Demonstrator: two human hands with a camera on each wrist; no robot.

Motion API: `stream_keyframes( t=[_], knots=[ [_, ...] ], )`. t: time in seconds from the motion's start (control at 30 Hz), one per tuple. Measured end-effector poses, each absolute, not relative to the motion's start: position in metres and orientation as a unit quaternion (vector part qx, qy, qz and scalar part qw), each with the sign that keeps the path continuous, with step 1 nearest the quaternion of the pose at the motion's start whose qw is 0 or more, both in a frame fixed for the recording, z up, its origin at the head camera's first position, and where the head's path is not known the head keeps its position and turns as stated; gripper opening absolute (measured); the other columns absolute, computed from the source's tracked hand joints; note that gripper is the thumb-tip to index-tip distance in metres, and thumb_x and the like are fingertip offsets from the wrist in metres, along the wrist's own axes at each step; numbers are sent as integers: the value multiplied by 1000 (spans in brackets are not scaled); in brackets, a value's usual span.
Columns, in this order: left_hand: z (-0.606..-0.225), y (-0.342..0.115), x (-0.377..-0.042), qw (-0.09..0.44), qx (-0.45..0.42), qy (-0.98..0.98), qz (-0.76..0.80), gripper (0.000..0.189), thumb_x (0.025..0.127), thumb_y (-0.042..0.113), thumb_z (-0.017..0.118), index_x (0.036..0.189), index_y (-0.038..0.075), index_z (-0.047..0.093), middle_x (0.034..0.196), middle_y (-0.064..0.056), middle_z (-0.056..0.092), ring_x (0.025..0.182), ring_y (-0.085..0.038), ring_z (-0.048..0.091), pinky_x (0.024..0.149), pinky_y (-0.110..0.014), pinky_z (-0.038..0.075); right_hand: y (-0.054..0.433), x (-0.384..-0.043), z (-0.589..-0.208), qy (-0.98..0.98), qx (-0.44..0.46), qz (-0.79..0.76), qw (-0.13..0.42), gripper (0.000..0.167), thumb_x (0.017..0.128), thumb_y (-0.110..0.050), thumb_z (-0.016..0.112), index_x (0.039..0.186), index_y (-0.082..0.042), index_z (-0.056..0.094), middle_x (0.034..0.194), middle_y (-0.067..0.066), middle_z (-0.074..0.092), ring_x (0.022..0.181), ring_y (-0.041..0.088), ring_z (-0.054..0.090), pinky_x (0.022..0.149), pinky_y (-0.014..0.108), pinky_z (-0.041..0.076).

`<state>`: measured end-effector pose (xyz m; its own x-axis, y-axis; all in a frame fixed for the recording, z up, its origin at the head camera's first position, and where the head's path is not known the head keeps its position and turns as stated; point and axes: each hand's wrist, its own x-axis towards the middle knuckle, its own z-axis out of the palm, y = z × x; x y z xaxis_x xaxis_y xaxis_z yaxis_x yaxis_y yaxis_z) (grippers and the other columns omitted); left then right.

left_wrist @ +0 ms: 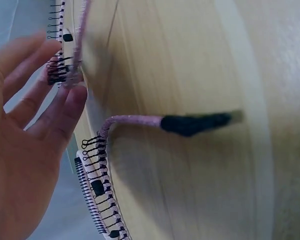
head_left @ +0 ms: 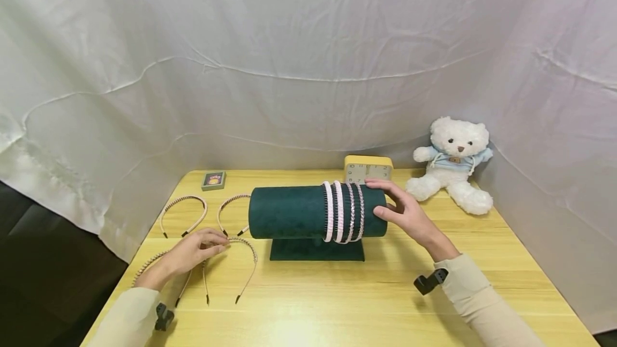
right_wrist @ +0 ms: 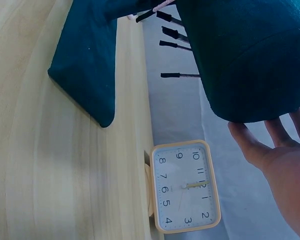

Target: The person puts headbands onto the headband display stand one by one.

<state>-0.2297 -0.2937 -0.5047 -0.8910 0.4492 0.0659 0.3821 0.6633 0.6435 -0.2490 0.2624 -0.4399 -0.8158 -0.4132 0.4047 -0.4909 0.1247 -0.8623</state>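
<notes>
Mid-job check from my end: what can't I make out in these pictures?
Head view: right side of the headband behind the display roll, partly hidden by the roll.
Head view: part of the front left headband, covered by the left hand and wrist.
Head view: print on the small box, too small.
Left wrist view: rest of the lower headband, cut off by the bottom edge.
</notes>
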Motion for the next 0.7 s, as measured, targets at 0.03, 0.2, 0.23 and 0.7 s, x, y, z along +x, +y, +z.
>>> stream_keyframes(
  t=[0.03,0.2,0.23,0.7],
  knots=[
    [-505,-294,-230,39,231,910,342,24,109,17,68,125,5,80,136,-18,71,125,-43,66,95,-33,61,262,-249,-440,-749,301,589,33,53,105,2,65,156,-6,55,170,14,44,153,8,45,114,19,48],
    [-506,-293,-231,-7,243,909,338,20,105,1,69,120,4,81,131,-21,73,122,-43,68,93,-34,64,262,-249,-439,-750,302,588,33,53,105,2,65,156,-6,55,170,13,44,153,8,45,114,19,48],
    [-506,-292,-231,-12,242,910,336,20,104,0,69,119,4,81,130,-20,74,121,-42,68,93,-34,64,262,-249,-439,-750,302,587,33,53,105,2,65,156,-6,55,170,12,44,153,8,45,114,19,48],
    [-502,-294,-231,5,219,922,320,20,107,5,67,120,11,81,131,-11,77,118,-34,72,96,-38,60,263,-249,-439,-753,295,587,29,53,105,0,66,157,-8,55,170,14,43,152,7,45,114,18,47]
  ],
)
